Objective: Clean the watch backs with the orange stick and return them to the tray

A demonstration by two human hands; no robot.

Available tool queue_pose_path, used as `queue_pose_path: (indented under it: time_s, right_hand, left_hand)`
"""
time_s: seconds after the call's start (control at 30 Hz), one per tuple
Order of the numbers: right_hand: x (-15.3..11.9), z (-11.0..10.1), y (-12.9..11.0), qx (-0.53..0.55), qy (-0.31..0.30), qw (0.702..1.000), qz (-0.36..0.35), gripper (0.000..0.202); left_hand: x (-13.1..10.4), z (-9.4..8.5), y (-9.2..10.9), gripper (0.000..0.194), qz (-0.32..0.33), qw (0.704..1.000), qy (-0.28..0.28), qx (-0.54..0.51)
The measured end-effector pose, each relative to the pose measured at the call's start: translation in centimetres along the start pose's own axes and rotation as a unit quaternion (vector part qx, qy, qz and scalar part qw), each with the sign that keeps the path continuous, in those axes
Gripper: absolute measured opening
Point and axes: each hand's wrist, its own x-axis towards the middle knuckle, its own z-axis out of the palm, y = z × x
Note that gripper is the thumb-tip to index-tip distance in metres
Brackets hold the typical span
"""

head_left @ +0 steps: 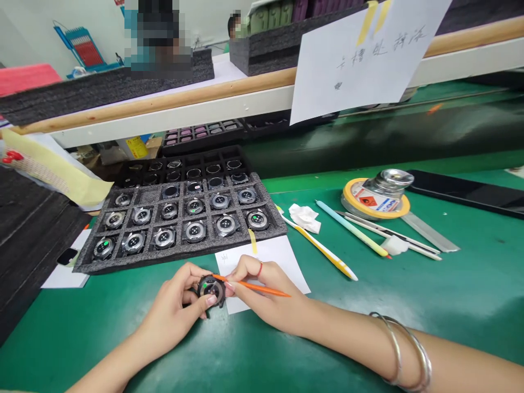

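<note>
Our watch case, round and dark with a green dot on its face, sits between our two hands, near the front edge of the foam tray. Our left hand grips it, the thumb on its face and the other fingers curled close behind its far side. Our right hand pinches an orange stick narrowly between thumb and fingers, the stick's tip at the case's upper rim. A white sheet lies partly under our right hand, touching the tray's front right corner. In the tray stand rows of similar round cases. Right of the tray we see a yellow-and-white toothbrush, a crumpled tissue, a blue-and-yellow pen and, farther right, a tape roll with a glass bottle on it.
</note>
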Motion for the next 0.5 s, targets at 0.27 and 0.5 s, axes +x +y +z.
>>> queue_pose_path:
  time_s: [0.27,0.5]
  right_hand:
    - [0.5,-3.8,-3.2,0.003,0.229,0.972,-0.060,0.021]
    - [1.4,-9.6,-5.6,-0.039,0.417,0.897,-0.143,0.023]
  left_hand:
    - [-0.3,-0.4,-0.8,0.026,0.016,1.000,-0.001,0.022]
    - [-0.5,-0.9,-1.6,0.045,0.079,0.995,0.007,0.058]
